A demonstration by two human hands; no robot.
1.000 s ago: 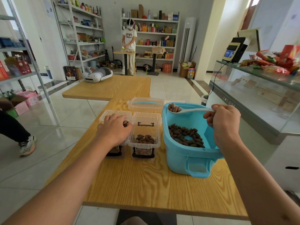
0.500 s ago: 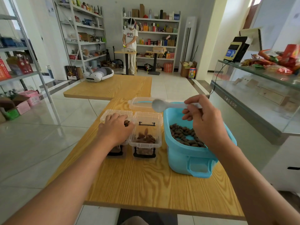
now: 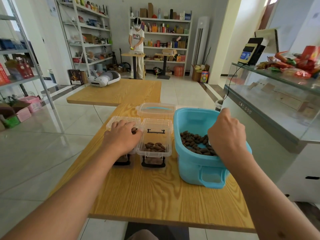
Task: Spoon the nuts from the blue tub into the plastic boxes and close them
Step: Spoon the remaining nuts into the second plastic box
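A blue tub (image 3: 194, 161) holding brown nuts (image 3: 194, 142) stands on the wooden table (image 3: 155, 196) at the right. Two clear plastic boxes sit left of it with their lids folded back. The right box (image 3: 155, 149) has nuts in its bottom. My left hand (image 3: 123, 137) rests on the left box (image 3: 121, 122) and covers most of it. My right hand (image 3: 226, 134) is over the tub, closed around a white spoon whose bowl is hidden down among the nuts; only a sliver shows by my fingers.
The tub's clear lid with a blue handle (image 3: 156, 110) lies behind the boxes. A second wooden table (image 3: 119, 91) with a white headset (image 3: 103, 79) stands beyond. A glass counter (image 3: 270, 101) runs along the right. A person works at a far stand (image 3: 136, 47).
My right hand tipped the spoon's nuts into the right box, then swung back right and dipped into the tub. My left hand stayed on the left box.
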